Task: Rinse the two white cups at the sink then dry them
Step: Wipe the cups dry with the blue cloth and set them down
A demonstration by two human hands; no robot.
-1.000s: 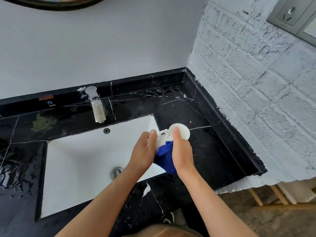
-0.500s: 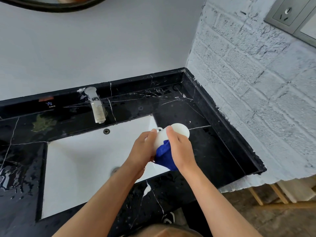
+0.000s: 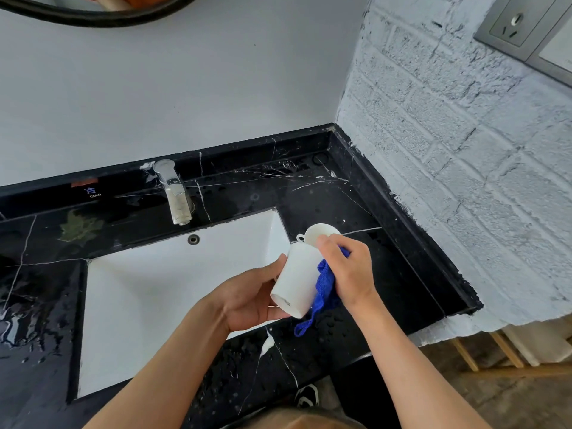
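white cup [image 3: 297, 281] is clasped in the left hand [image 3: 247, 301], tilted, base toward the camera – a blue cloth [image 3: 325, 284] is pressed on its right side by the right hand [image 3: 349, 270], closed on it.

Both hands, left [image 3: 247, 300] and right [image 3: 351, 270], in closed grip

I see a wet black marble countertop [image 3: 356, 209] with white veins; on it a chrome tap [image 3: 175, 193] and, right of the basin, a white ceramic cup [image 3: 320, 232]
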